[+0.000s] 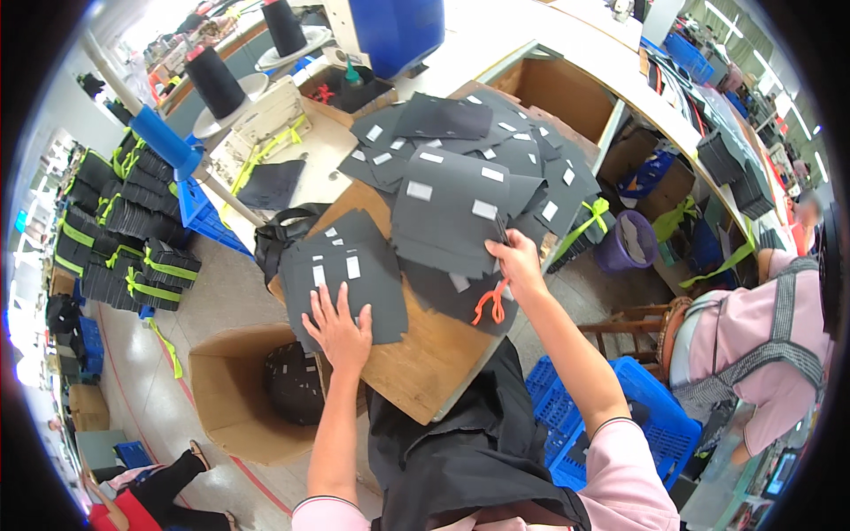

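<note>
My left hand (341, 329) lies flat, fingers spread, on a stack of dark grey cut fabric pieces (341, 270) with small white labels, at the left of a wooden board (425, 354). My right hand (516, 265) grips orange-handled scissors (490, 305) and touches the edge of a larger dark fabric piece (447, 212). Several more labelled dark pieces (478, 146) fan out behind it across the board.
An open cardboard box (235, 389) with dark pieces inside stands on the floor at the left. Blue plastic crates (646, 416) sit at the right. Bundled dark stacks tied with yellow-green straps (133, 239) line the far left. Black thread cones (215, 81) and a person in pink (761, 345) are nearby.
</note>
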The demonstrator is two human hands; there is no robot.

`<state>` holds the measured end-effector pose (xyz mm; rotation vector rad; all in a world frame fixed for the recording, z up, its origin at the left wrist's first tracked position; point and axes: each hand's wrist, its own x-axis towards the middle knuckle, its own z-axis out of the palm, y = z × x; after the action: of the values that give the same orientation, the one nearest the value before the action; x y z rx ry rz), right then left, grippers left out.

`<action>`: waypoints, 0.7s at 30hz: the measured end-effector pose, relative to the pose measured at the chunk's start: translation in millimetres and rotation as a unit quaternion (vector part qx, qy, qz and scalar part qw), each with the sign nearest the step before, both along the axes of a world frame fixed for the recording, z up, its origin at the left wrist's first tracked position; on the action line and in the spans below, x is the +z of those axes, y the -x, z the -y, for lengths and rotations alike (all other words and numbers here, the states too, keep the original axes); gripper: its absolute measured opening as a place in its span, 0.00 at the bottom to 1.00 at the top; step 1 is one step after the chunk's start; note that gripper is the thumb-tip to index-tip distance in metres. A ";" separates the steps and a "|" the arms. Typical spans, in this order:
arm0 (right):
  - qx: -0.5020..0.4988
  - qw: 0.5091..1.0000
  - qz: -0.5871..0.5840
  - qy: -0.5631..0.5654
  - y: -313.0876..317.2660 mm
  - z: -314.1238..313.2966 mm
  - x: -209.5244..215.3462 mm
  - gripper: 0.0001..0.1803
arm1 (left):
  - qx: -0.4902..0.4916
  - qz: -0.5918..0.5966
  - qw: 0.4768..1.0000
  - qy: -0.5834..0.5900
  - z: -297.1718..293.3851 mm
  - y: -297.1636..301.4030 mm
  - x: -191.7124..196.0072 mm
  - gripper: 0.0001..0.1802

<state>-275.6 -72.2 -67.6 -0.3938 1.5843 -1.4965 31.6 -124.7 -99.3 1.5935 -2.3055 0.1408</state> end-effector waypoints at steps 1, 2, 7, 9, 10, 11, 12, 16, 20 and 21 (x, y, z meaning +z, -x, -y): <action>-0.032 0.999 0.012 0.024 -2.2 -15.2 -5.3 0.07 | 0.000 0.001 1.000 -0.004 2.1 0.4 -1.2 0.31; -0.027 0.999 0.014 0.015 1.9 -27.2 -14.4 0.07 | 0.001 0.003 1.000 -0.006 2.1 1.0 -1.8 0.31; -0.018 0.991 -0.134 -0.019 22.6 -41.6 -49.0 0.12 | -0.038 -0.050 0.998 -0.012 -1.5 38.2 16.2 0.32; -0.038 0.985 -0.168 -0.013 22.4 -48.2 -52.6 0.13 | -0.112 -0.126 0.986 -0.009 0.2 74.3 37.3 0.33; -0.048 0.978 -0.201 -0.004 18.2 -50.3 -52.9 0.15 | -0.125 -0.181 0.975 -0.019 10.2 88.1 39.8 0.32; -0.057 0.984 -0.168 0.024 15.4 -54.1 -56.2 0.15 | -0.138 -0.236 0.962 -0.028 23.9 102.7 37.9 0.32; -0.052 0.985 -0.165 0.029 8.8 -56.3 -54.1 0.15 | -0.141 -0.293 0.943 -0.068 41.1 114.8 36.4 0.32; -0.048 0.981 -0.185 0.016 -2.7 -69.2 -45.0 0.14 | -0.066 -0.321 0.908 -0.262 61.7 162.9 56.5 0.29; -0.105 0.979 -0.172 0.026 -12.0 -74.7 -28.7 0.13 | -0.058 -0.361 0.883 -0.295 67.7 164.2 37.5 0.23; -0.124 0.975 -0.175 0.055 -14.5 -78.9 -28.9 0.12 | -0.056 -0.380 0.886 -0.261 64.2 161.4 34.9 0.20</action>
<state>-261.0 6.7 -96.6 -0.5641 1.8844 -1.7843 -129.8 -188.9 -64.4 1.3525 -1.8433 -1.0277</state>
